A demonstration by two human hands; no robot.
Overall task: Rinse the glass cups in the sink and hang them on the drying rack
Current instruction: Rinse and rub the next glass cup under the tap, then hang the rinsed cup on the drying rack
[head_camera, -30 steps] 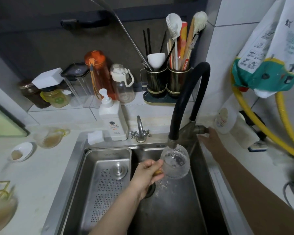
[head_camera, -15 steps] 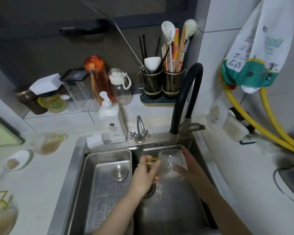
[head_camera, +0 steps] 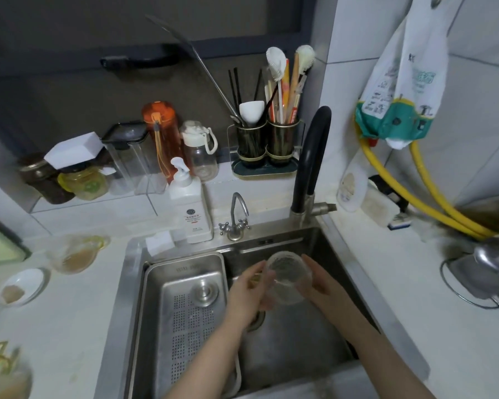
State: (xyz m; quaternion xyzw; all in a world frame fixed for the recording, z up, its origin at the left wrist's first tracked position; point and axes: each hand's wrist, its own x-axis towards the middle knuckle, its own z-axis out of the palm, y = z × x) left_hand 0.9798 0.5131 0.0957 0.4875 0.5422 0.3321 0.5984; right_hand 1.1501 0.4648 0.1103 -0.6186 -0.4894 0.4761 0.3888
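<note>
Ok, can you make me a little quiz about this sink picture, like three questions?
1. True or false: both hands hold the glass cup.
2. What stands closest to the sink's back left corner? A) soap bottle B) orange bottle C) yellow hose
3. Fill in: the cup is held over the ___.

Key
1. True: the left hand and the right hand hold it on either side.
2. A
3. sink
</note>
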